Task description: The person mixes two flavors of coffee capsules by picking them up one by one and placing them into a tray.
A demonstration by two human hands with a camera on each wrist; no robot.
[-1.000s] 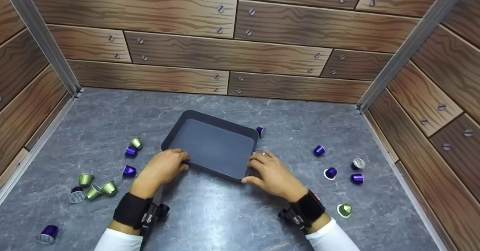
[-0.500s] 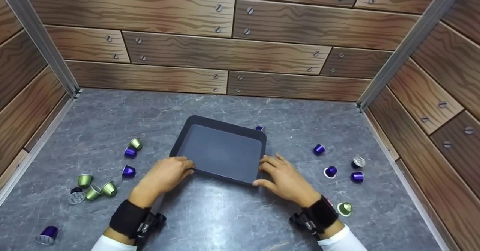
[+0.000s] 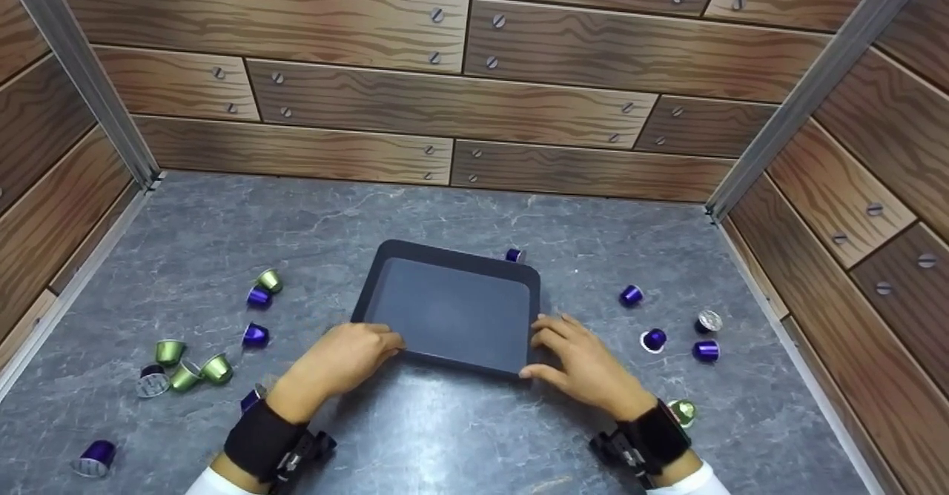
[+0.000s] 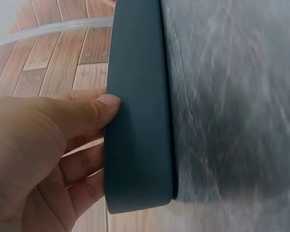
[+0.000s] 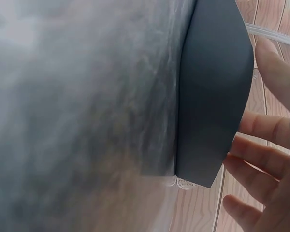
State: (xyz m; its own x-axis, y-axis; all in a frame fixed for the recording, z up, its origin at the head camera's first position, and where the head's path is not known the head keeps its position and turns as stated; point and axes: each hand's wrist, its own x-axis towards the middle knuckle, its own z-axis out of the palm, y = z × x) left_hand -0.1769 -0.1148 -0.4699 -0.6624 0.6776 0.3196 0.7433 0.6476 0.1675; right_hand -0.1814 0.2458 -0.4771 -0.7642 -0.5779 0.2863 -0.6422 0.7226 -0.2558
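basically, the tray (image 3: 452, 310) sits between left fingers (image 4: 83, 161) pinching it and relaxed right fingers (image 5: 265, 129)

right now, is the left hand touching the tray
Touching. The left wrist view shows it: the left hand grips the tray at its rim, the thumb tip overlapping the outer wall and fingers reaching behind it.

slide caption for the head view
Left hand and right hand on a tray, purple and green capsules scattered either side.
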